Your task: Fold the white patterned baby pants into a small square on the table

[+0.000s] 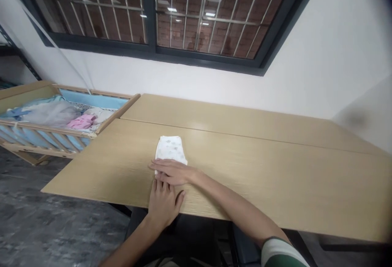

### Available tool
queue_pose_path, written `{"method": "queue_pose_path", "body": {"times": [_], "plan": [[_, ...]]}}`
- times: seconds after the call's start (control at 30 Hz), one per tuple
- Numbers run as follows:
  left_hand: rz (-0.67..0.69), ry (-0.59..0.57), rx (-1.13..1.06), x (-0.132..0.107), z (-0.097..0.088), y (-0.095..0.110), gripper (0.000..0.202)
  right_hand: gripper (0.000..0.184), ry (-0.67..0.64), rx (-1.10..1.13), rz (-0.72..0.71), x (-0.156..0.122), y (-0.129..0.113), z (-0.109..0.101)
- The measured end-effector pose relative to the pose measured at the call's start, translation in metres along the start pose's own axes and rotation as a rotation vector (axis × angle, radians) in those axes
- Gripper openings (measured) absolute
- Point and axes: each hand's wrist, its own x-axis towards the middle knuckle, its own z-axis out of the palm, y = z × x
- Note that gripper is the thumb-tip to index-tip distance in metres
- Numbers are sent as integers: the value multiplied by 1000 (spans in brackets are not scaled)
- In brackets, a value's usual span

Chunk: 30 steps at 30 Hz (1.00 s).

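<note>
A small white cloth (170, 147) with a faint grey print lies folded on the wooden table. My right hand (172, 171) rests flat across the cloth's near part, its fingers stretched out to the left and covering that part. Just nearer to me, my left hand (163, 201) lies palm down by the table's front edge. Its fingers are stretched forward and their tips meet the right hand, with the thumb apart. Whether the left fingertips touch the cloth is hidden under the right hand.
The light wooden table (260, 169) has a seam running along it. At the left stands a wooden crib (58, 144) with blue lining, holding white netting and a pink cloth (82, 121). A barred window (150, 50) is set in the white wall behind.
</note>
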Motion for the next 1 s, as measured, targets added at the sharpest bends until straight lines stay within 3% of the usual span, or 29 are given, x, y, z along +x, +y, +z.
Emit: {"method": "queue_pose_path", "body": {"times": [0.13,0.3,0.43,0.67,0.83,1.0], "plan": [[17,48,7,7,4,-4,61,55,12,-109,101,10,30,4],[46,127,36,10,7,-5,59,60,127,-222,257,35,77,-20],[97,124,72,17,10,-21,44,66,158,-239,355,45,93,-31],[314,-42,-74,44,-15,-78,29,65,201,-224,371,13,87,-28],[480,-78,-90,44,-19,-86,35,68,250,-142,396,-31,67,-31],[265,-78,-320,46,-18,-75,31,81,270,105,342,-87,27,-34]]}}
